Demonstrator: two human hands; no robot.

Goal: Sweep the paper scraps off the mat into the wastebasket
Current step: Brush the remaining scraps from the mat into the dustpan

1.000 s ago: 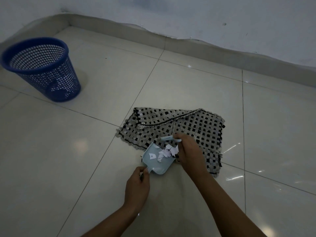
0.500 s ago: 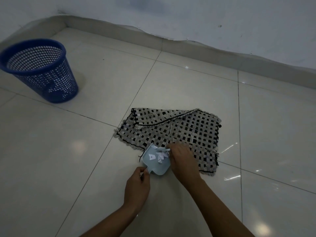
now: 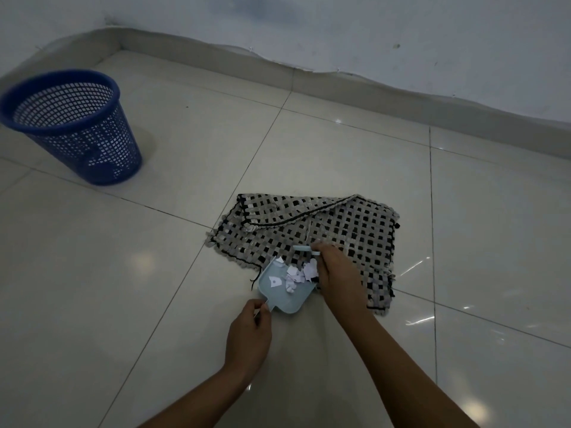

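a: where are the paper scraps?

b: heaped in the pale blue dustpan, mostly at its open edge where it meets the near edge of the checked woven mat. one scrap lies apart, deeper in the pan.

a: and the hands?

b: the left hand is curled tight around the dustpan's short handle, low on the tile floor. the right hand is closed around a small light blue brush, just beside the scraps; only the brush's end shows past the fingers.

a: the wastebasket?

b: the blue mesh wastebasket stands upright, well apart, far left near the corner of the wall.
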